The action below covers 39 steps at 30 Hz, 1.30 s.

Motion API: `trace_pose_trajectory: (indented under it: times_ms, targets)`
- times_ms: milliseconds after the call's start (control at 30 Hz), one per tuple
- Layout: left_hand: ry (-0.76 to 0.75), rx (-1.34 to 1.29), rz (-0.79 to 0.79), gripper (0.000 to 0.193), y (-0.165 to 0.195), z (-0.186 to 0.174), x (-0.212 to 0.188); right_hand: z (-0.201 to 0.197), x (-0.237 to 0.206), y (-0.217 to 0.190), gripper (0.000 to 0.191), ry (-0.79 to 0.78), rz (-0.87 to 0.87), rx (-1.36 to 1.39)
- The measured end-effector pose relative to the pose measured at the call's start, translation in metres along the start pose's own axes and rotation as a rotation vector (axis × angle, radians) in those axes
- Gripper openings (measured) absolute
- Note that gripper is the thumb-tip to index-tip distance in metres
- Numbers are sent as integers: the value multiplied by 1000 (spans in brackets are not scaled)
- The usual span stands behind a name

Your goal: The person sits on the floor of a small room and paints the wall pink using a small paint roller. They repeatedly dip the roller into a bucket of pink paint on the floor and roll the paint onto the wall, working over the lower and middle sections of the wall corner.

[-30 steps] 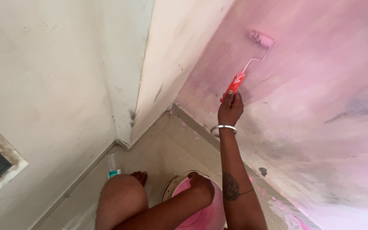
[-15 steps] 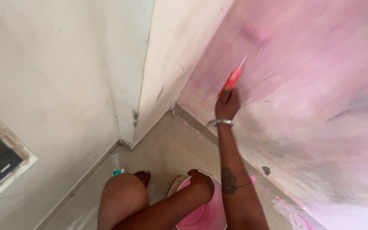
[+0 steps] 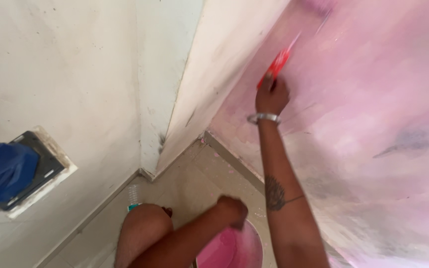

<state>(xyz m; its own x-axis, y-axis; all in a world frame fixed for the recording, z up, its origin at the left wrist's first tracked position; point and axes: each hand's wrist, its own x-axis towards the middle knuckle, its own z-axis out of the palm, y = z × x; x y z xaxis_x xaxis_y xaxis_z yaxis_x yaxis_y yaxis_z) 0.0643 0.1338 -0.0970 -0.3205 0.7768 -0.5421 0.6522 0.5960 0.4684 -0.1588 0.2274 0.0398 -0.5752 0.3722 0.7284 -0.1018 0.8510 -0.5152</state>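
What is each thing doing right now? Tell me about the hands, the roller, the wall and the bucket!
right hand: raised, closed around the roller handle.
paint roller: red handle held up against the wall, its head blurred.
left hand: closed in a fist at the bucket rim.
bucket: open, pink paint inside.
right wall: patchy pink.
left wall: white, unpainted.

The roller (image 3: 294, 44), red-handled with a pink head blurred at the top, slants up against the pink wall (image 3: 373, 124) from the right hand (image 3: 271, 97); a pink paint bucket (image 3: 232, 248) sits under the left hand (image 3: 233, 211).
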Motion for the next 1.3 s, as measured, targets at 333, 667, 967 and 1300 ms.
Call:
trace_pose_trajectory:
  times_ms: [333,667,967,1300]
  targets:
    - [158,-24,-113,43,-41,-37,-53,-19,130,-79,52,46,97,439]
    - [423,-83,-272,41,-66,-36,-80,-17,-67,-17,50,-208,14,-23]
    - [-48,2,-208,40,-27,-5,-70,18,-205,12,45,-348,274,-97]
    - [-60,-2,-227,37,-29,-45,-38,48,-195,48,22,-144,259,100]
